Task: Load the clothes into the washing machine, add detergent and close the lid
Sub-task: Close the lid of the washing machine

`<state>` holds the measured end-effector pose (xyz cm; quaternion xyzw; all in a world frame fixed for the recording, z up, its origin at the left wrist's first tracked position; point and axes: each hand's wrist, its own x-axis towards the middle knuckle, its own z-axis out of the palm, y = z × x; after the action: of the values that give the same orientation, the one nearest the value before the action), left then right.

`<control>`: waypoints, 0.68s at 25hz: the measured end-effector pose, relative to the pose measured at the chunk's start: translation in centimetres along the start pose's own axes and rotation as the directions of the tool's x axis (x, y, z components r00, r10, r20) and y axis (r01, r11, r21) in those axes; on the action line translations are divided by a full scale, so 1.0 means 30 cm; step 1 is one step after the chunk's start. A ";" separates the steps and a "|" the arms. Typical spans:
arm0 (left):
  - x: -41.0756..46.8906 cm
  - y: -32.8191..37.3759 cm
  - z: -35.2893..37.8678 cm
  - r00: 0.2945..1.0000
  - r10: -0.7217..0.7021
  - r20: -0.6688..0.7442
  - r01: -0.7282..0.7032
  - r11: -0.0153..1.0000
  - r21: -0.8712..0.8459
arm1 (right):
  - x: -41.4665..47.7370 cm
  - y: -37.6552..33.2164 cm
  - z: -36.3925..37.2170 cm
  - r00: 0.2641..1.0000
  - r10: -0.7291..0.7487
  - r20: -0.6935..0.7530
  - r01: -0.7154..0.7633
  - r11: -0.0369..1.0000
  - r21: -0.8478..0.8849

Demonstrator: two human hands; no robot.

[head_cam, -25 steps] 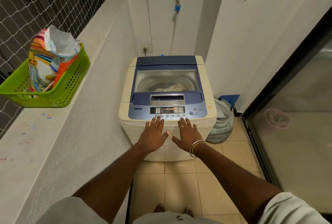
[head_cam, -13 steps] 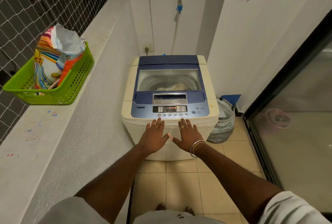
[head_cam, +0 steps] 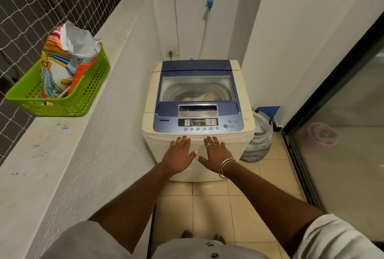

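A cream top-load washing machine (head_cam: 243,134) stands ahead with its blue glass lid (head_cam: 197,86) shut. Pale clothes (head_cam: 200,97) show through the glass. The lit control panel (head_cam: 198,123) faces me. My left hand (head_cam: 178,154) and my right hand (head_cam: 214,154) hover flat, fingers spread, just in front of the machine's front edge, below the buttons. Both hold nothing. A colourful detergent bag (head_cam: 66,59) stands open in a green basket (head_cam: 87,98) on the ledge at the left.
A white ledge (head_cam: 68,154) and netted railing run along the left. A striped laundry bag (head_cam: 259,140) sits on the floor right of the machine. A glass sliding door (head_cam: 342,134) is on the right. A tap and hose (head_cam: 209,5) hang on the wall behind.
Both hands have drawn back from the control panel buttons toward me and now sit below the machine's front edge. The view shifted slightly.
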<state>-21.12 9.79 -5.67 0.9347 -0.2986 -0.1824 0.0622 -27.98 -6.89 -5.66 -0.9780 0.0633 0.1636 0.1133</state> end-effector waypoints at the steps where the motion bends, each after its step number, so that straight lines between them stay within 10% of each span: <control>1: 0.000 -0.003 -0.001 1.000 -0.001 0.003 0.001 1.000 -0.003 | 0.003 -0.004 0.000 1.000 -0.005 0.005 0.005 1.000 0.000; 17: 0.043 -0.126 -0.057 0.994 -0.072 -0.079 0.077 0.995 0.066 | 0.201 -0.176 -0.062 0.988 0.012 0.157 -0.019 0.999 0.043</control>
<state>-17.46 12.14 -5.32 0.9531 -0.2669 -0.1385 0.0345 -20.92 -2.75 -4.91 -0.9588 0.0656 0.2392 0.1382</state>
